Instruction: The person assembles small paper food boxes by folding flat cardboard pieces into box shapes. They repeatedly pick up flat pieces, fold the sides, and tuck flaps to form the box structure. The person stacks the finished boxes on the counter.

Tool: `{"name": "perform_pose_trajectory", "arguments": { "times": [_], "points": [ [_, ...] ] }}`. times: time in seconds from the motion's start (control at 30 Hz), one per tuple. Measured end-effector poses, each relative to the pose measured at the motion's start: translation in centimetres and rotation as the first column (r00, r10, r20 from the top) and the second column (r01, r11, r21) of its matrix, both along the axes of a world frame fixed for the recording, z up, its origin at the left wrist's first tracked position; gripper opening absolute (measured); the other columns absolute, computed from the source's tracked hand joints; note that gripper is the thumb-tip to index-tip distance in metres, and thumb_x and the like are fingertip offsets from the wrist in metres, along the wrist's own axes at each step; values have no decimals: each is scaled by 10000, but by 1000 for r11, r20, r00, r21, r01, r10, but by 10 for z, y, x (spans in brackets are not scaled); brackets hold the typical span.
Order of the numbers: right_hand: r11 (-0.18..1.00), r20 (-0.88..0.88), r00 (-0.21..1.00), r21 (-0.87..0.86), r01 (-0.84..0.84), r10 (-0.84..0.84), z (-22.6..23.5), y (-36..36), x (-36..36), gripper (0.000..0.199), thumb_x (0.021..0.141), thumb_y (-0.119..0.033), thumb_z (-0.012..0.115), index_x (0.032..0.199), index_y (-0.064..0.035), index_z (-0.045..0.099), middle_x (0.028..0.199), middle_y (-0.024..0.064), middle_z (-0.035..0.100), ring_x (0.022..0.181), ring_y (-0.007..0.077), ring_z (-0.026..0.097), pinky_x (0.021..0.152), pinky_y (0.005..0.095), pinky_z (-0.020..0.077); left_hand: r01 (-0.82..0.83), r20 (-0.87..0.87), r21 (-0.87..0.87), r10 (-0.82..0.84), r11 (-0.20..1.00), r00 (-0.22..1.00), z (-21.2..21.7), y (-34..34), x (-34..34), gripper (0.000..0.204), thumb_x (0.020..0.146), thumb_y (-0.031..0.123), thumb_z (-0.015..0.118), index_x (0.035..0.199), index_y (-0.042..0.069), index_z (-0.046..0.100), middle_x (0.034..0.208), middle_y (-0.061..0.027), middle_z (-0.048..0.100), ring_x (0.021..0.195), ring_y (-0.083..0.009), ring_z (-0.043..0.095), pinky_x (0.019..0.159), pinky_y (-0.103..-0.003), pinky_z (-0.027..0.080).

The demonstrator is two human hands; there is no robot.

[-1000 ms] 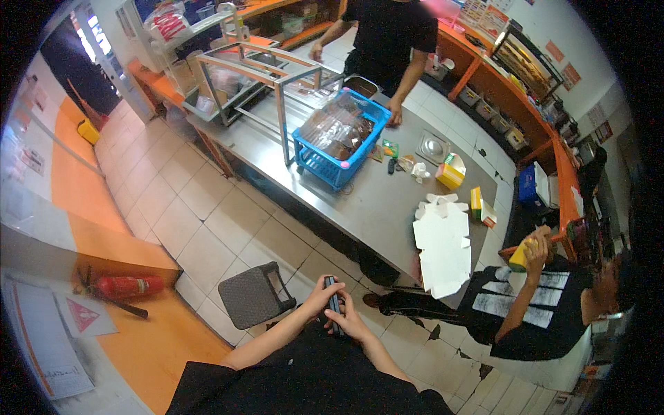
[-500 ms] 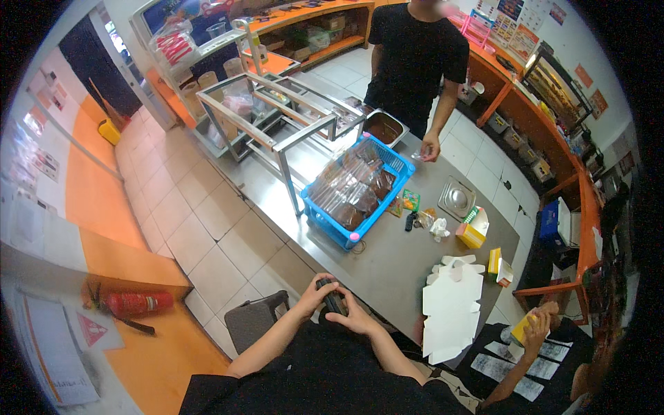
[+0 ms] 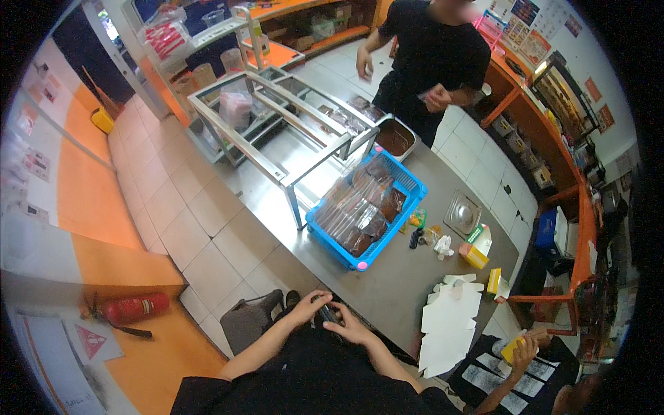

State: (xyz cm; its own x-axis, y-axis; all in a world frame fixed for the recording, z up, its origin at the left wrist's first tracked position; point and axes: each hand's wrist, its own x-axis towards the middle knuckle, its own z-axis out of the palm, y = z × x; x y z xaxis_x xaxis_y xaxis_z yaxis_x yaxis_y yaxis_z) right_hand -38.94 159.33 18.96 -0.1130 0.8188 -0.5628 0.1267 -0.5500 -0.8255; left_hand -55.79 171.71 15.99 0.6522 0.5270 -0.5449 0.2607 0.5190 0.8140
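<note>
Low in front of my body, both my hands are closed around a small black object (image 3: 324, 313), partly covered by my fingers; its kind I cannot make out. My left hand (image 3: 308, 310) grips it from the left and top, and my right hand (image 3: 353, 328) wraps its right side. Beyond them is the edge of a steel table (image 3: 373, 294). On the table stands a blue plastic basket (image 3: 366, 257) filled with clear-wrapped packs of something brown.
A white flattened carton (image 3: 449, 325), a metal lid (image 3: 463, 213) and yellow boxes (image 3: 474, 256) lie at the right. A metal frame (image 3: 277, 173) stands behind. A person (image 3: 436, 55) stands across; another's hand (image 3: 526, 351) holds a yellow box. A grey chair (image 3: 250, 324) is beside me.
My hands have drawn slightly down toward my body, still around the black object. The person across has lifted a hand off the table side and now has both hands raised at the waist.
</note>
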Motion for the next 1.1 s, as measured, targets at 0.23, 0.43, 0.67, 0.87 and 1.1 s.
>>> {"name": "perform_pose_trajectory", "arguments": {
  "times": [0.23, 0.43, 0.67, 0.87, 1.1],
  "points": [
    [995, -90, 992, 27, 93, -90, -20, 25, -31, 890, 889, -510, 745, 1555, -90, 330, 1447, 174, 507, 1296, 309, 518, 1066, 438, 440, 37, -28, 62, -35, 997, 999, 1, 35, -26, 527, 948, 483, 674, 1233, 41, 637, 1181, -99, 653, 1115, -186, 577, 991, -325, 440],
    [976, -254, 944, -93, 195, -213, -30, 44, -39, 896, 897, -371, 785, 1551, -29, 276, 1252, 145, 591, 1052, 205, 610, 965, 376, 488, 83, -162, 38, -76, 996, 984, -7, 55, -35, 559, 897, 534, 725, 1198, 68, 651, 1009, -79, 666, 926, -170, 610, 833, -312, 499],
    [980, -132, 973, 23, 196, -191, -22, 54, -48, 1069, 817, -466, 839, 1582, -62, 211, 1481, 226, 436, 1321, 363, 496, 1087, 457, 427, 213, -73, 155, -204, 965, 976, 19, 73, -36, 537, 966, 474, 651, 1298, 54, 602, 1289, -128, 627, 1196, -226, 578, 1032, -354, 442],
    [900, -146, 896, 60, 431, -419, -11, 21, -48, 965, 845, -388, 831, 1578, -116, 266, 1403, 224, 523, 1295, 321, 537, 1071, 417, 440, 29, 0, 99, -29, 995, 1000, -10, 85, -83, 656, 996, 440, 632, 1498, 76, 418, 1387, -193, 550, 1248, -276, 547, 1007, -379, 471],
    [688, 288, 626, 258, 678, -725, -5, -15, -15, 1048, 783, -468, 854, 1537, -11, 288, 1451, 302, 494, 1369, 389, 487, 1117, 464, 403, -27, -414, 301, 156, 953, 897, -122, 79, -273, 562, 936, 278, 726, 1399, 49, 505, 1123, -179, 650, 994, -251, 646, 829, -373, 537]
  ]
}}
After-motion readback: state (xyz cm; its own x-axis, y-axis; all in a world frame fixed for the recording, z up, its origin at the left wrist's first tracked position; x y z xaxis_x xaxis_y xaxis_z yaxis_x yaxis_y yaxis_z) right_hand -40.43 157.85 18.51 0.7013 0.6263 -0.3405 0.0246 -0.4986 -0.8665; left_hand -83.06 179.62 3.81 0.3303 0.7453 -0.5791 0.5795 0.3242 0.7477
